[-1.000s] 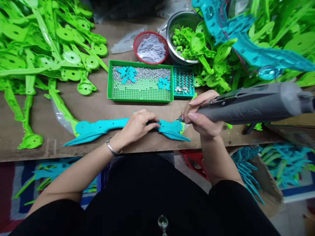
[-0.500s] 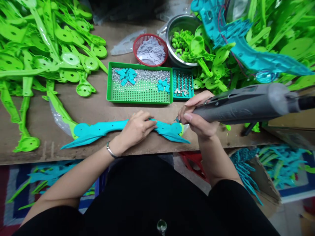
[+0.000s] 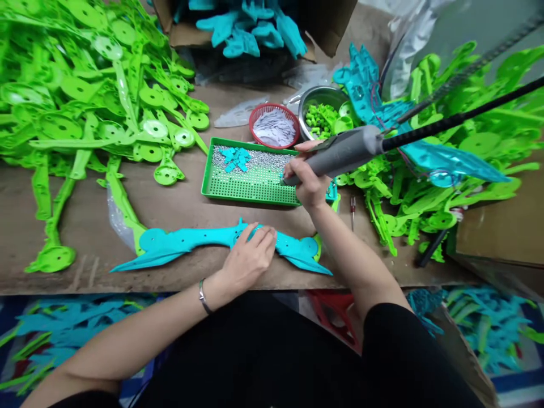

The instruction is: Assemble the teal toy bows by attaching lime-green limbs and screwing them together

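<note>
Green tray (image 3: pixel 249 190): the landmark; perforated, lying on the brown table (image 3: pixel 181 212), with silver screws (image 3: pixel 266 160) along its far half and small blue pieces (image 3: pixel 235 159) on top of them.
Blue curved part (image 3: pixel 206 236): lies lengthwise on the table, nearer the person than the green tray, its two ends reaching past the tray's sides; green plastic shows at the edge of each round end.
Left hand (image 3: pixel 251 256): palm down on the blue curved part, just right of its middle, on the person's side of the green tray; the fingers lie together across the part, and whether they close around it cannot be told. A metal bracelet (image 3: pixel 204 297) circles the wrist.
Right hand (image 3: pixel 310 174): closed around the front of the grey electric screwdriver (image 3: pixel 346 152), over the right end of the green tray; the tool slants down toward the tray, its tip too obscured to show contact.
Red basket (image 3: pixel 257 112): just beyond the green tray, filled with pale grey strips (image 3: pixel 274 127).
Metal bowl (image 3: pixel 327 95): beyond the green tray's right end, holding small green pieces (image 3: pixel 319 118).
Red-handled screwdriver (image 3: pixel 353 205): right of the green tray, on the table.
Green pile (image 3: pixel 80 90): left of the green tray.
Cardboard box (image 3: pixel 187 35): well beyond the green tray, containing blue parts (image 3: pixel 255 28).
</note>
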A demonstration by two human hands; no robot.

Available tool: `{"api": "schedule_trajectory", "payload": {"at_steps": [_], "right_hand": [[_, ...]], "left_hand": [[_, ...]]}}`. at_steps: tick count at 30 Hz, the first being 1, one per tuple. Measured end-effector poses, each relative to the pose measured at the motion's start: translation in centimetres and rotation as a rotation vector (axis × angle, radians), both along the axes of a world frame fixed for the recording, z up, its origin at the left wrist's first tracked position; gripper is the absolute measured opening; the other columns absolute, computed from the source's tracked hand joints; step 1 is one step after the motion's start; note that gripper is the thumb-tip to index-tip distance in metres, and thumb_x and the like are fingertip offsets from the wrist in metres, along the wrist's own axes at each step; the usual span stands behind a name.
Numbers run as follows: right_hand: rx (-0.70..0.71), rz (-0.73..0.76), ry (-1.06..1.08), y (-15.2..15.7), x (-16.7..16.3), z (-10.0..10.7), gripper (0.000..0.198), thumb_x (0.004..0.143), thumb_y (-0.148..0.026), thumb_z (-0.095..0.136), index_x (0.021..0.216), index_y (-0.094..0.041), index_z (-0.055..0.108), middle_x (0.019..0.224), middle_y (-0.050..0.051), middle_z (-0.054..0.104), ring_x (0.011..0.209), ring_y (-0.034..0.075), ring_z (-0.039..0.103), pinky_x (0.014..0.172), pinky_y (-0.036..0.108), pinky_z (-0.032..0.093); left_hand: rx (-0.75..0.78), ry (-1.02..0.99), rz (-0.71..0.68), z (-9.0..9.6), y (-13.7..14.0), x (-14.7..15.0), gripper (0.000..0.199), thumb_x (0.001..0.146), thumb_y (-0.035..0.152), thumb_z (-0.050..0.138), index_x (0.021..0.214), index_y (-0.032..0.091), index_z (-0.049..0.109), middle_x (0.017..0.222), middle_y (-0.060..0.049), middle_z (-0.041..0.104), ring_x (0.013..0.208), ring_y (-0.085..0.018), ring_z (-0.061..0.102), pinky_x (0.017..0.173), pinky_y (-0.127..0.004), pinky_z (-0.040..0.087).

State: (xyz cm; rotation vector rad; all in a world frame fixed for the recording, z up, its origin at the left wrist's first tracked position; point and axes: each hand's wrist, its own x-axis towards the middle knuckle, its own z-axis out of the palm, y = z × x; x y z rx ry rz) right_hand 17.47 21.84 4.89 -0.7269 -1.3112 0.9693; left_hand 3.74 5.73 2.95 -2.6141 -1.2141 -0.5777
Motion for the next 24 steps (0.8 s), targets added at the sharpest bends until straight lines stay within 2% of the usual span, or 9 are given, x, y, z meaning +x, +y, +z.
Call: {"api": "schedule_trajectory", "payload": {"at_steps": [3,7,13,18,21,24], "right_hand": [[-0.032,-0.026,-0.049,0.9,-0.3,-1.0,0.031,0.079,-0.049,0.073,0.074,-0.025,0.055,0.053,-0.008,0.050,0.047,0.010,0.052,0.055,0.029,0.049],[-0.056,-0.080,-0.090,1.4,-0.5,-1.1,0.036,0.076,-0.052,0.075,0.069,-0.025,0.053,0.051,-0.008,0.050,0.045,0.010,0.050,0.054,0.029,0.048],[-0.088,-0.074,-0.120,1.4,-0.7,-0.7,0.037,0.075,-0.056,0.074,0.072,-0.025,0.054,0.050,-0.008,0.047,0.043,0.010,0.048,0.049,0.028,0.045],[-0.069,-0.045,-0.095,1.9,-0.8,-1.3,0.037,0.074,-0.055,0.075,0.076,-0.025,0.055,0.050,-0.009,0.046,0.041,0.010,0.046,0.046,0.028,0.043],[-0.045,-0.065,-0.087,2.0,-0.7,-1.0,0.038,0.075,-0.058,0.074,0.080,-0.025,0.056,0.051,-0.009,0.045,0.042,0.010,0.047,0.047,0.028,0.044],[-0.023,-0.088,-0.125,0.6,-0.4,0.7,0.038,0.080,-0.063,0.068,0.088,-0.027,0.056,0.053,-0.008,0.044,0.045,0.011,0.048,0.052,0.029,0.047]], "left_hand": [[0.008,-0.047,0.072,-0.4,-0.6,0.2,0.030,0.099,0.009,0.046,0.117,0.004,0.070,0.106,-0.012,0.074,0.106,-0.024,0.065,0.102,-0.042,0.046],[0.020,-0.102,0.113,-1.0,-1.1,0.3,0.028,0.097,0.009,0.050,0.117,0.009,0.070,0.099,-0.010,0.076,0.095,-0.022,0.067,0.099,-0.041,0.049],[0.029,-0.153,0.121,-1.2,-1.5,0.6,0.029,0.096,0.008,0.051,0.118,0.011,0.070,0.104,-0.013,0.076,0.097,-0.024,0.069,0.099,-0.044,0.049],[0.022,-0.152,0.165,-1.3,-2.2,1.1,0.031,0.096,0.008,0.050,0.119,0.013,0.070,0.109,-0.014,0.076,0.104,-0.026,0.070,0.101,-0.047,0.048],[-0.026,-0.156,0.197,-1.5,-2.6,1.1,0.035,0.097,0.009,0.049,0.124,0.017,0.069,0.118,-0.017,0.074,0.110,-0.027,0.070,0.103,-0.051,0.047],[-0.091,-0.166,0.234,-1.7,-3.0,0.8,0.039,0.097,0.009,0.050,0.131,0.022,0.066,0.137,-0.022,0.064,0.123,-0.033,0.065,0.105,-0.056,0.045]]}}
